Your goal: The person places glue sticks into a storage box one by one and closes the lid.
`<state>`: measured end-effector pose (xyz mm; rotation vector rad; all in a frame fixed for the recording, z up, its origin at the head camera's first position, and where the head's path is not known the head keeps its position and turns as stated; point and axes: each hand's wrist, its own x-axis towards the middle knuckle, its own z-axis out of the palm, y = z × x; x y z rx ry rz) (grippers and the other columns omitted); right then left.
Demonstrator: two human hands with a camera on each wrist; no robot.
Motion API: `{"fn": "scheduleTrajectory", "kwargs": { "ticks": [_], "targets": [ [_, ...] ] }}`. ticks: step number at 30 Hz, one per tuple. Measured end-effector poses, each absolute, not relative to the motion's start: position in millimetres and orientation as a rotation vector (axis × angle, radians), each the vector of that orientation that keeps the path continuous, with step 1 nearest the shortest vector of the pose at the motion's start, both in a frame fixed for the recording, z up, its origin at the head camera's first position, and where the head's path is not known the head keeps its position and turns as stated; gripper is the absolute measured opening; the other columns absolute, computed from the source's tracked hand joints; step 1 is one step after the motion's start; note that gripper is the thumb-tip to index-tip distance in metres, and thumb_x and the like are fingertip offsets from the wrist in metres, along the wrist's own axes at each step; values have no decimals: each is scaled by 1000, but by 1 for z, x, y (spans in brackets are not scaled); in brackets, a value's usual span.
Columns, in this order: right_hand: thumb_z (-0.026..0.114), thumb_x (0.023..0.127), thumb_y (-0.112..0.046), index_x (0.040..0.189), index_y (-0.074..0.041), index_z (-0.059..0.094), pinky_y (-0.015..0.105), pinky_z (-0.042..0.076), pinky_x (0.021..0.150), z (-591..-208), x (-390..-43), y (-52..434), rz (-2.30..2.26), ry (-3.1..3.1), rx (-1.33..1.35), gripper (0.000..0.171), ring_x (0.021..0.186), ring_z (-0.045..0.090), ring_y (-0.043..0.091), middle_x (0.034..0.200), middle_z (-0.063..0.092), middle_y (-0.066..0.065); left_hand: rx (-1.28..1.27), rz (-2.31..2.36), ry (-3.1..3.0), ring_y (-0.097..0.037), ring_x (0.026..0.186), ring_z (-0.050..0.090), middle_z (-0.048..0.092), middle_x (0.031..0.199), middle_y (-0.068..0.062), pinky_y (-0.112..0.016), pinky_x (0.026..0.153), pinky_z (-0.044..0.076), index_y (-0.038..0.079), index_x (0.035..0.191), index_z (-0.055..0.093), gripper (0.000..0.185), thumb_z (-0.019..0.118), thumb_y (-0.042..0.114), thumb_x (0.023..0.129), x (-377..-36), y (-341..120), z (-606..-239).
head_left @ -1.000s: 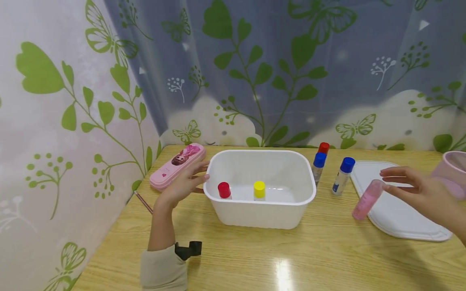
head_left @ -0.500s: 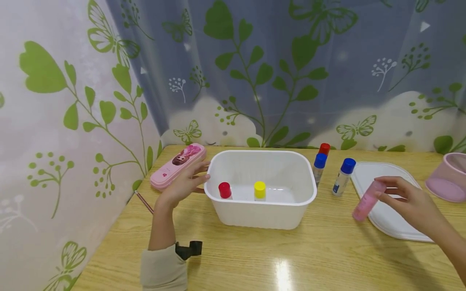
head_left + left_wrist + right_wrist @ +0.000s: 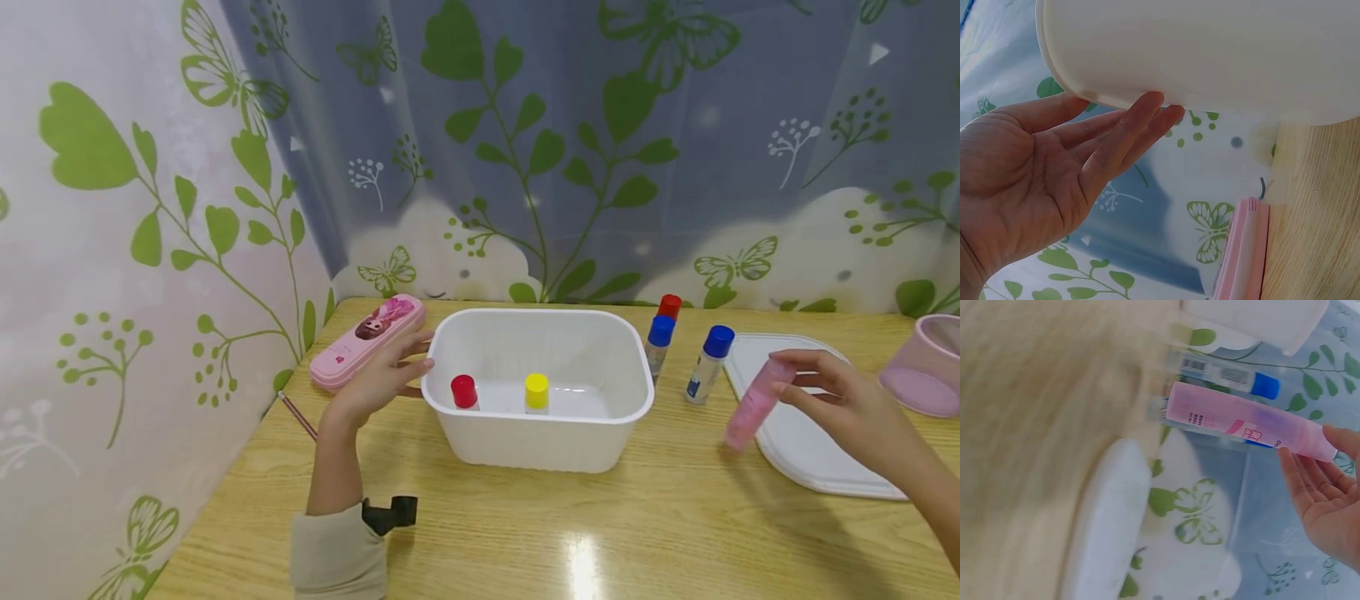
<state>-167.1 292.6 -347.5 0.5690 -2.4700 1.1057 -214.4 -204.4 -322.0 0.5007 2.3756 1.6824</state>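
My right hand [image 3: 785,377] pinches the top end of a pink tube [image 3: 752,407], which tilts with its lower end just off the wooden table [image 3: 675,533]. The right wrist view shows the pink tube [image 3: 1241,419] lying across my fingertips [image 3: 1294,465]. My left hand [image 3: 397,367] is open, its straight fingers resting against the left side of a white tub [image 3: 536,437]. From the left wrist I see those fingers [image 3: 1141,119] under the tub's rim [image 3: 1110,100]. A red-capped stick [image 3: 464,392] and a yellow-capped stick [image 3: 536,392] stand inside the tub.
Two blue-capped sticks [image 3: 658,342] [image 3: 708,362] and a red-capped one [image 3: 668,307] stand right of the tub. A white lid [image 3: 817,458] lies flat at the right, beside a pink cup [image 3: 926,375]. A pink pencil case [image 3: 367,340] and a pencil [image 3: 296,415] lie at the left.
My right hand came in from the right with open fingers, closed on the pink tube's top and raised it slightly. The left hand has stayed on the tub.
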Motion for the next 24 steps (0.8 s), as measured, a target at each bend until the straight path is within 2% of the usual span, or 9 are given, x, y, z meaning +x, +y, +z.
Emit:
{"fn": "scheduleTrajectory", "kwargs": {
  "ticks": [7, 14, 18, 24],
  "targets": [
    [59, 87, 2, 119, 3, 51, 4, 42, 71, -322, -166, 282, 1127, -2487, 567, 33, 91, 49, -12, 105, 51, -22, 508, 1683, 2371, -38, 121, 40, 33, 140, -22, -42, 81, 50, -5, 139, 29, 48, 47, 6, 95, -214, -206, -321],
    [57, 88, 3, 123, -6, 53, 5, 42, 71, -296, -166, 269, 1191, -2467, 587, 36, 91, 51, -8, 109, 52, -19, 505, 1685, 2366, -38, 121, 41, 34, 140, -21, -42, 81, 50, -4, 139, 30, 48, 47, 6, 96, -214, -206, -321],
    [58, 86, 7, 120, -5, 54, 6, 43, 70, -281, -167, 258, 1193, -2425, 577, 37, 88, 54, -4, 103, 56, -15, 504, 1682, 2372, -38, 119, 43, 34, 139, -22, -42, 81, 50, -4, 139, 30, 48, 47, 5, 96, -214, -205, -321],
    [59, 88, 1, 120, -5, 54, 7, 44, 67, -260, -169, 243, 1168, -2440, 541, 33, 82, 57, -4, 100, 57, -17, 506, 1674, 2382, -37, 119, 42, 34, 139, -21, -43, 81, 50, -4, 139, 30, 48, 47, 5, 95, -213, -204, -320]
  ]
}}
